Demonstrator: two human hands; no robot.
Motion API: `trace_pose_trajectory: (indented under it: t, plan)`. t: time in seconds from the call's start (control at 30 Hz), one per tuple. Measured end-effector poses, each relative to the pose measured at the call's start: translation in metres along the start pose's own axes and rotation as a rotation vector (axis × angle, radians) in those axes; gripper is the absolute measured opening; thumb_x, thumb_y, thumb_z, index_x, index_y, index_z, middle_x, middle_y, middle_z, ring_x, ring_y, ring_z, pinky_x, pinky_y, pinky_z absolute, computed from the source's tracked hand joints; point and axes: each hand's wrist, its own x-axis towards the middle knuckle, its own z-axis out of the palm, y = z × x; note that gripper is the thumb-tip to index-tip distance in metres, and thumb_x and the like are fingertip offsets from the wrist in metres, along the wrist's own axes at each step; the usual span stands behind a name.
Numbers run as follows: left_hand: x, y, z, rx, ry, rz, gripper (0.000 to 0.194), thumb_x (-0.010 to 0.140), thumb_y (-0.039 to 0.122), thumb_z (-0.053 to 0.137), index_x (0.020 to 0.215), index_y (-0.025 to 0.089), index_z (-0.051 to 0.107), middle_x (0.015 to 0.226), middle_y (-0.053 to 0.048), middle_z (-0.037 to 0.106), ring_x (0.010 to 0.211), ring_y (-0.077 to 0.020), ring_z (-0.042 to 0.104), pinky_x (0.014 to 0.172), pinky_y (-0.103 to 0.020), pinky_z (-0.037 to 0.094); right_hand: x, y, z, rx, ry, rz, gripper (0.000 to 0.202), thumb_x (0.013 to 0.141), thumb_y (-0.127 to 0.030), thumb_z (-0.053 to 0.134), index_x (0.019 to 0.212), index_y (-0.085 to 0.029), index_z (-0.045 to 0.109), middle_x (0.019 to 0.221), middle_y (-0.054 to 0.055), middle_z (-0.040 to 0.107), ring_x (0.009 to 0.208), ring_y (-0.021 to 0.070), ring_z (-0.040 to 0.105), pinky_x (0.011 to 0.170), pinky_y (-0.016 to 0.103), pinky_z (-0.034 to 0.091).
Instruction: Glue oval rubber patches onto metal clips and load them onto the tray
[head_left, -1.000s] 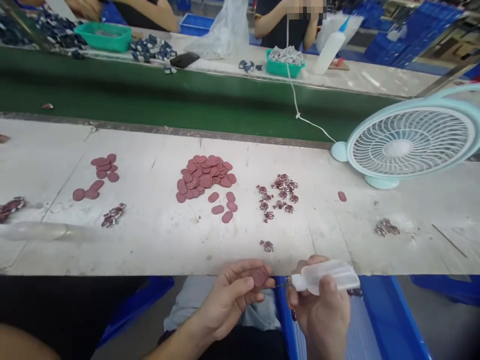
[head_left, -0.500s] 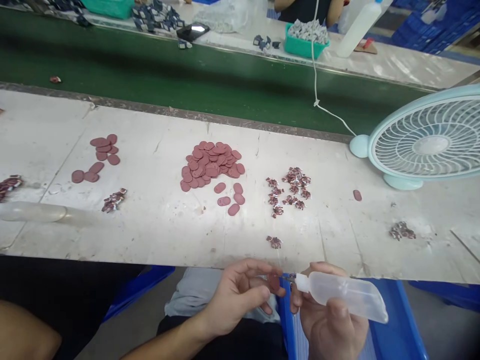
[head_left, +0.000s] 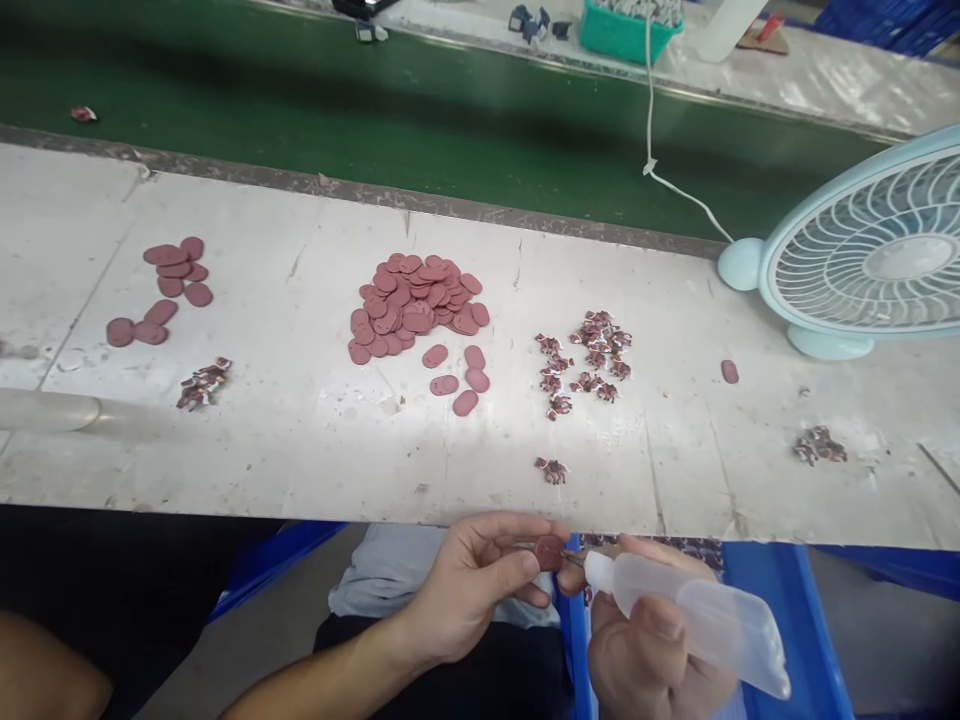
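Note:
Between the thumb and fingers of my left hand (head_left: 480,580) is a reddish-brown oval disc (head_left: 550,553), its flat face showing. My right hand (head_left: 652,640) is wrapped round a translucent squeeze bottle (head_left: 697,615), lying sideways with its thin metal tip at the disc. Above my hands, a single small brown-and-white horse-like figure (head_left: 553,470) lies near the table edge. Several more such figures (head_left: 598,340) are clustered beyond it. To their left is a heap of oval discs (head_left: 420,305), with several loose discs (head_left: 465,403) in front.
A light-blue fan (head_left: 892,250) stands at the right, its white cord crossing the green belt (head_left: 450,130). Another bottle (head_left: 49,410) lies at the left. Under the table edge is a blue crate (head_left: 787,620) holding more figures. A person's arm (head_left: 52,650) shows at lower left.
The disc in my left hand now shows its flat face more, and the bottle's tip has come to it. The bottle's base has dipped. My view has tilted down.

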Motion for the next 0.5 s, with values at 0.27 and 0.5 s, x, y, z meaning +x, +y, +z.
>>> trace_pose_trajectory:
  t: [0.27, 0.5]
  plan:
    - [0.001, 0.002, 0.001, -0.001, -0.011, -0.001, 0.025, 0.083, 0.026, 0.076, 0.107, 0.019, 0.077, 0.104, -0.011, 0.078, 0.082, -0.0157, 0.072, 0.065, -0.019, 0.057, 0.002, -0.001, 0.0, -0.072, -0.063, -0.033, 0.018, 0.085, -0.037, 0.064, 0.101, -0.03, 0.069, 0.071, 0.0, 0.064, 0.05, 0.0243, 0.062, 0.051, 0.044, 0.049]
    - [0.002, 0.001, 0.0, -0.014, 0.016, -0.029, 0.026, 0.081, 0.027, 0.078, 0.105, 0.018, 0.077, 0.107, -0.012, 0.077, 0.08, -0.0165, 0.073, 0.064, -0.019, 0.058, 0.002, -0.004, 0.006, -0.04, 0.006, -0.089, 0.02, 0.087, -0.042, 0.06, 0.097, -0.026, 0.068, 0.067, 0.0, 0.065, 0.048, 0.023, 0.06, 0.048, 0.041, 0.046]
